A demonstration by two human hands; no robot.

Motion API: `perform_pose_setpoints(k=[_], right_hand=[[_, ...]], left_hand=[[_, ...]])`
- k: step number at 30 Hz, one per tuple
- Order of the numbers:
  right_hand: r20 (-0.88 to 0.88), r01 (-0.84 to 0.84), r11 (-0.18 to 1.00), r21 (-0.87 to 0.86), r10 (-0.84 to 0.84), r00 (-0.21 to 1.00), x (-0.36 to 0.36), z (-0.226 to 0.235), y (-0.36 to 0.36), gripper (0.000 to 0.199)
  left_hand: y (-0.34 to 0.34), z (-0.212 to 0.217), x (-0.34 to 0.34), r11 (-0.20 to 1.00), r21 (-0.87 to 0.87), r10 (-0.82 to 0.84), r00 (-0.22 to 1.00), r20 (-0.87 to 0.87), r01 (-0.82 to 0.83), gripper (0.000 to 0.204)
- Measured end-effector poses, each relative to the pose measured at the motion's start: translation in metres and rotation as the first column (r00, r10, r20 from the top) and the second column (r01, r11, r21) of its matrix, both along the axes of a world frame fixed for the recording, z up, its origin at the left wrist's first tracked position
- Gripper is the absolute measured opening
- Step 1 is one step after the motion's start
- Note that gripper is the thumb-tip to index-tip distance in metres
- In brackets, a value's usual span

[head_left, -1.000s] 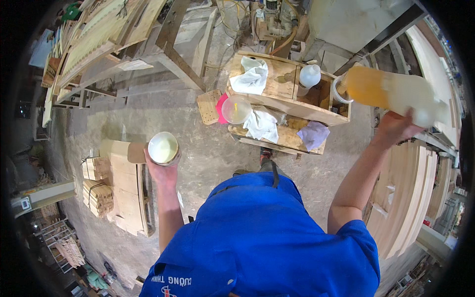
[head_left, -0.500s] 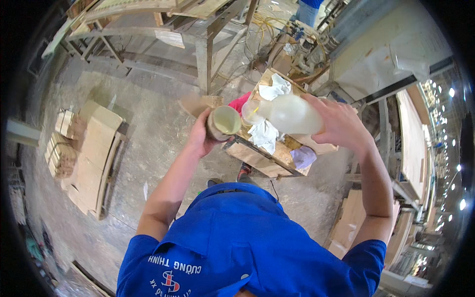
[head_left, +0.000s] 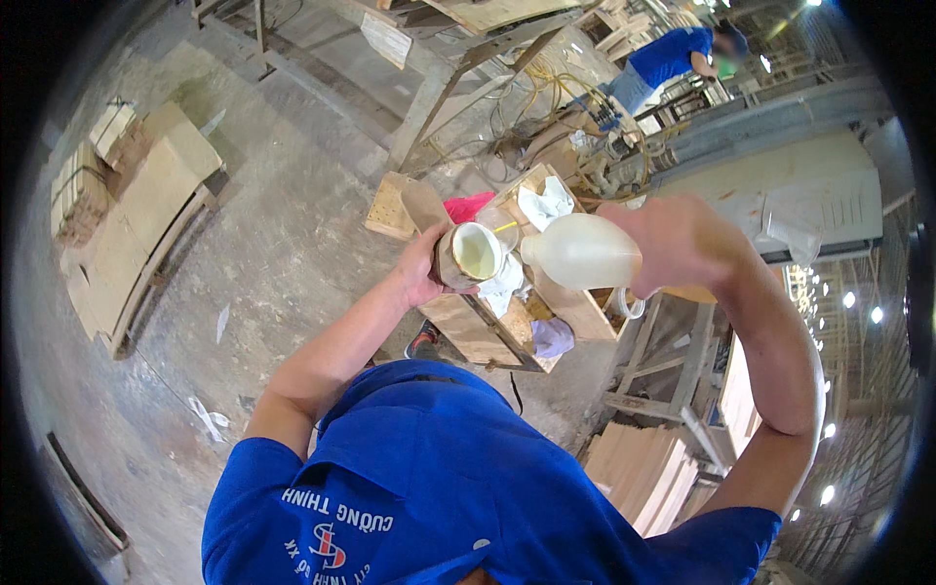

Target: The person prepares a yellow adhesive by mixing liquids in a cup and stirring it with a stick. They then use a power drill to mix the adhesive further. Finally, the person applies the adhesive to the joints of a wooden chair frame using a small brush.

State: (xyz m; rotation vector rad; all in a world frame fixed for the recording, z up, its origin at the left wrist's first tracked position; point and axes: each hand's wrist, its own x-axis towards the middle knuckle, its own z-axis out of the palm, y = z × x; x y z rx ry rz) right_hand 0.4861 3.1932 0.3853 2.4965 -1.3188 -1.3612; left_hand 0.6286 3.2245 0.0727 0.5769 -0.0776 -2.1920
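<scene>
Bottle brought to cup mouth.
The right hand [head_left: 673,244], closed around the tilted translucent bottle [head_left: 585,252], had swung it in from the side; the left hand [head_left: 424,268] gripped the open cup [head_left: 470,255] above the wooden crate [head_left: 575,307], spout nearly touching rim, suggesting pouring.

Hands [head_left: 673,239] tip jug [head_left: 585,252] (cloudy) over cup [head_left: 470,253].

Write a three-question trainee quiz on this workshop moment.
1. True or false: the left hand holds the small open cup.
2. The right hand tips the pale plastic jug so that its mouth points toward: A) the cup, B) the floor, C) the stacked boards.
3. Fill in: below both hands stands a wooden ____ with white rags on it.

Key: 1 true; 2 A; 3 table.
</scene>
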Motion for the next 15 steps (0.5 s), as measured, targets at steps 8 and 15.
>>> perform_pose_setpoints(k=[8,15], right_hand=[[0.028,-0.032,0.999,0.004,0.032,0.999,0.021,0.003,-0.006,0.07],[-0.018,-0.038,0.999,-0.007,0.038,0.999,0.033,0.011,-0.008,0.069]], left_hand=[[0.006,-0.01,0.006,1.0,0.014,0.004,0.999,-0.05,-0.003,0.046],[0.005,-0.011,0.009,1.0,0.017,0.006,0.997,-0.074,-0.005,0.045]])
